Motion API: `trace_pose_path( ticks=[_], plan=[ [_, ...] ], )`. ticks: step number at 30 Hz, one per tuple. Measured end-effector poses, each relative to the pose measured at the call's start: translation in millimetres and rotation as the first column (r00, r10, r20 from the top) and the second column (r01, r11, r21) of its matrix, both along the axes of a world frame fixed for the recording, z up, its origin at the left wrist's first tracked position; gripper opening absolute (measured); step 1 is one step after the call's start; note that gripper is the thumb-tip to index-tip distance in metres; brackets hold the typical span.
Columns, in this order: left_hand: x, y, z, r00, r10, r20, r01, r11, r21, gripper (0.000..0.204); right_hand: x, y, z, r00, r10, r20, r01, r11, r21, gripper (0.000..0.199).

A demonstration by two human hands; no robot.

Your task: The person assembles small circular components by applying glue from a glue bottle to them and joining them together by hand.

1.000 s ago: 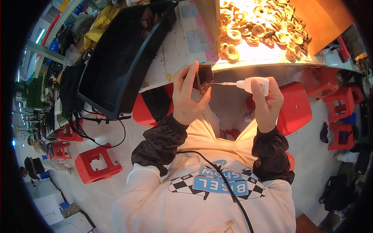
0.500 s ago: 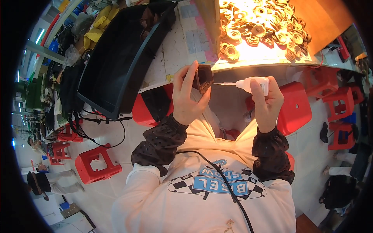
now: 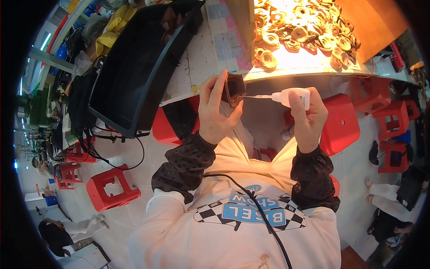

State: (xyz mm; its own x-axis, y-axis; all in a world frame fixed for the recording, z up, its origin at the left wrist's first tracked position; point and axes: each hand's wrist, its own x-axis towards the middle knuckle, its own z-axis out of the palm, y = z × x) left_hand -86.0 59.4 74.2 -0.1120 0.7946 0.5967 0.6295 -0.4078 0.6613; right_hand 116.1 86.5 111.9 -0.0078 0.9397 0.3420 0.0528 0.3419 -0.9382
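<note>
Barely a flicker from your hands, then: the brown boxy piece [image 3: 235,89] has turned slightly, and its dark opening shows more fully than it did a second ago. Your left hand [image 3: 218,107] pinches it by the side, fingers up along the left wall, thumb at the lower corner. Over on the right, your right hand [image 3: 309,114] grips the white bottle [image 3: 283,97] between thumb and fingers, in the same spot, its thin nozzle [image 3: 260,96] reaching to the piece's right lower edge; whether it touches, you can't tell from here. Out at the rim, a bystander [image 3: 56,235] has come further in at lower left.

Now the edges! The piece sits by the worktop's [image 3: 190,69] near edge, with the black tray's [image 3: 154,92] wall off to your left. Open room lies between your hands, below the nozzle; a red stool [image 3: 344,125] stands right of your right hand.
</note>
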Motion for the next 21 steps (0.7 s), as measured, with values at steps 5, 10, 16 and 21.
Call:
trace_pose_path(
  ticks=[5,10,16,21],
  plan=[
    [0,0,-2,1.000,0.002,0.013,-0.002,1.000,-0.007,0.076,-1,1,-5,0.999,0.002,0.054,-0.004,0.999,0.034,0.013],
    [-1,-1,-1,1.000,-0.001,0.014,0.001,1.000,-0.006,0.075,-1,2,-3,1.000,-0.026,0.009,0.026,1.000,0.007,0.015],
    [0,0,3,0.928,-0.118,0.354,0.159,0.983,-0.091,0.080,-6,1,-9,0.977,-0.043,-0.210,0.018,0.993,-0.117,0.019],
    [-7,2,-1,0.687,-0.221,0.693,0.352,0.935,-0.051,0.081,-9,1,-31,0.935,-0.031,-0.352,-0.074,0.958,-0.279,0.027]
  ],
)
